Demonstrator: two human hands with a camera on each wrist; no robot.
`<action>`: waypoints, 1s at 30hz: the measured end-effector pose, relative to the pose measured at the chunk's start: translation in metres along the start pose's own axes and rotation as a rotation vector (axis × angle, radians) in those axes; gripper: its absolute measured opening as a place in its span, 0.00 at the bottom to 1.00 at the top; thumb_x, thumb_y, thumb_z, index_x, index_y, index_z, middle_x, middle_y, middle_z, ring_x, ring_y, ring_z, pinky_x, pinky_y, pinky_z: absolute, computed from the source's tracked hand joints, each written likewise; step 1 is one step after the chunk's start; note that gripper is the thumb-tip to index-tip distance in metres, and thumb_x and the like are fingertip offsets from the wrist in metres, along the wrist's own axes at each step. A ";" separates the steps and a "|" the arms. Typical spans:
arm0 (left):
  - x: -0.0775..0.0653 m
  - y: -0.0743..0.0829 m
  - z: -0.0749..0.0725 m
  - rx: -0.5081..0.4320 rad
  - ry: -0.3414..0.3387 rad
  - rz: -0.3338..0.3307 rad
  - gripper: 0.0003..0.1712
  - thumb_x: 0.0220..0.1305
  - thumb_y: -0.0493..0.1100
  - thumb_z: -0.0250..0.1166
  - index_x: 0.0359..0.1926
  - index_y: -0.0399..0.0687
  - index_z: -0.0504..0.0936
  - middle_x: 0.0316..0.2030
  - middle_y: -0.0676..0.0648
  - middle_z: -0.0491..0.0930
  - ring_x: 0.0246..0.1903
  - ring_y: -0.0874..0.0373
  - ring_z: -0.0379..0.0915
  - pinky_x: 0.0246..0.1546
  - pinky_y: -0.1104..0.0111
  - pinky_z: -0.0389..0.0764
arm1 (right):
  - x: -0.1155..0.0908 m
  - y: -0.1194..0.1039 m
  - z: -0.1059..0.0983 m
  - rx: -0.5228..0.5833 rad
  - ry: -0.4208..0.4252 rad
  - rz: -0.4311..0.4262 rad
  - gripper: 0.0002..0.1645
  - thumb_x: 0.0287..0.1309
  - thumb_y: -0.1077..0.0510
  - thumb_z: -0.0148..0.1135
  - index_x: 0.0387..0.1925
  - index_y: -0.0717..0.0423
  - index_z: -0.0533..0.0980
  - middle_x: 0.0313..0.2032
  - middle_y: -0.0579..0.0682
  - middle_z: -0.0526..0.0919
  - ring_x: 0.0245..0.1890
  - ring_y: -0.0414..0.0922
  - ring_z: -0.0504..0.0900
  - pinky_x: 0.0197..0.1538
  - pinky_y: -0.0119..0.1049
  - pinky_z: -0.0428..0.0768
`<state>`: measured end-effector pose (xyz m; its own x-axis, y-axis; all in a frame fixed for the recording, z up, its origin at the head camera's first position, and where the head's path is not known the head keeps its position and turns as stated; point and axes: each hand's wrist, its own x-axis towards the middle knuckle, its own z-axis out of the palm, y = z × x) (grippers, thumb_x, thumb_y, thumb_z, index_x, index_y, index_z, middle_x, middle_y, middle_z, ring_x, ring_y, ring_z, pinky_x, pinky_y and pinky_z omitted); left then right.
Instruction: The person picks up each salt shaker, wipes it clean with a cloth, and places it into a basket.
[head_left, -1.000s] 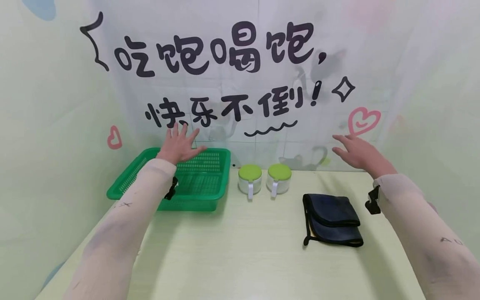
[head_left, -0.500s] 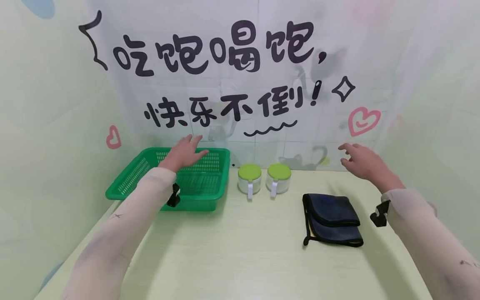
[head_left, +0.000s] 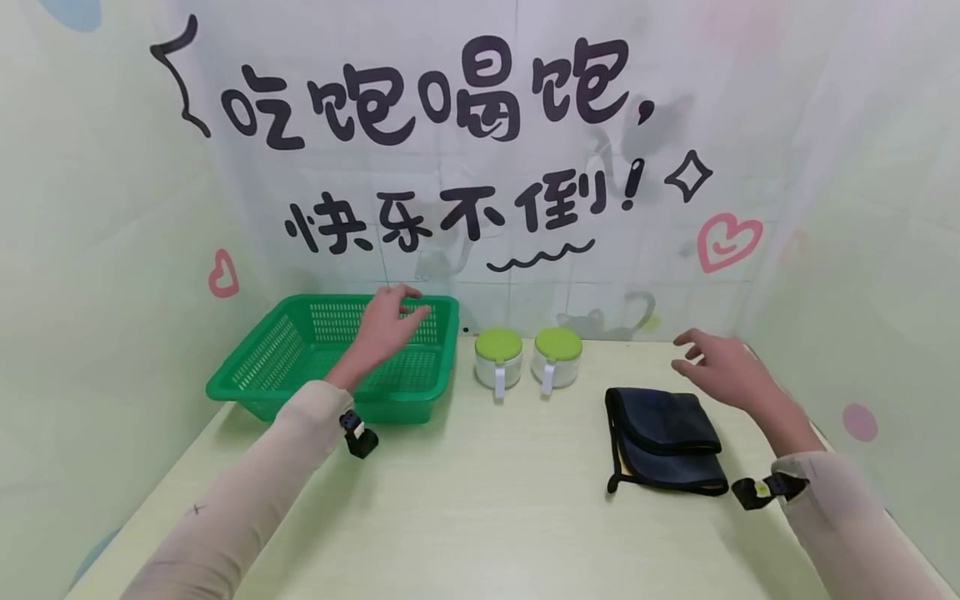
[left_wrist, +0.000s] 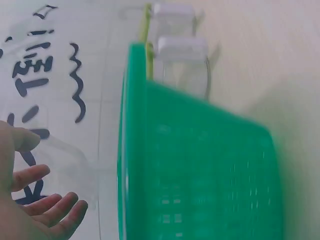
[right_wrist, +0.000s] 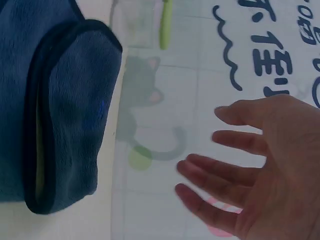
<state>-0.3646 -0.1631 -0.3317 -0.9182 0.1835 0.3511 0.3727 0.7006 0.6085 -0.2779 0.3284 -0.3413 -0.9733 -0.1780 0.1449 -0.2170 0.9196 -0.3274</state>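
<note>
My left hand (head_left: 387,325) hovers over the right part of a green plastic basket (head_left: 262,392), fingers loosely bent and holding nothing. The left wrist view shows that hand (left_wrist: 35,195) beyond the rim of the basket (left_wrist: 210,165). On the right, my other hand (head_left: 723,371) hangs in the air behind a folded dark blue cloth (head_left: 663,425) with black edging, its fingers relaxed around nothing. In the right wrist view the right hand (right_wrist: 260,170) is apart from the cloth (right_wrist: 75,115).
Two clear jars with green lids, a left jar (head_left: 498,354) and a right jar (head_left: 557,354), stand at the back middle, white handles facing me. They sit on a pale table (head_left: 487,517). A printed wall sheet (head_left: 465,292) rises directly behind.
Both hands have come lower and nearer to me, and their fingers have gone from spread to loosely bent. The left hand has also shifted right. Basket, jars and cloth have stayed put.
</note>
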 end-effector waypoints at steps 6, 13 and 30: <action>-0.018 0.022 0.016 -0.143 0.025 -0.044 0.24 0.76 0.50 0.59 0.63 0.40 0.77 0.63 0.37 0.75 0.60 0.40 0.78 0.60 0.47 0.79 | -0.018 0.006 0.011 0.062 -0.013 0.055 0.33 0.72 0.42 0.59 0.63 0.64 0.72 0.55 0.72 0.82 0.52 0.67 0.84 0.47 0.59 0.83; -0.040 0.042 0.037 -0.257 0.033 -0.069 0.19 0.75 0.51 0.59 0.57 0.45 0.80 0.55 0.43 0.80 0.51 0.47 0.80 0.52 0.55 0.82 | -0.026 0.014 0.023 0.093 -0.003 0.129 0.33 0.73 0.43 0.57 0.62 0.67 0.72 0.54 0.74 0.81 0.53 0.71 0.81 0.49 0.61 0.80; -0.050 0.076 0.123 -0.643 -0.101 -0.228 0.15 0.74 0.44 0.61 0.53 0.38 0.80 0.46 0.36 0.83 0.39 0.45 0.86 0.40 0.63 0.88 | -0.027 0.046 0.043 0.318 -0.205 0.346 0.41 0.75 0.45 0.52 0.68 0.78 0.61 0.65 0.82 0.64 0.56 0.73 0.76 0.45 0.52 0.86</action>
<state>-0.3066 -0.0348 -0.3908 -0.9795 0.1653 0.1149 0.1455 0.1865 0.9716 -0.2651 0.3607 -0.4006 -0.9799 0.0235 -0.1983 0.1397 0.7903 -0.5966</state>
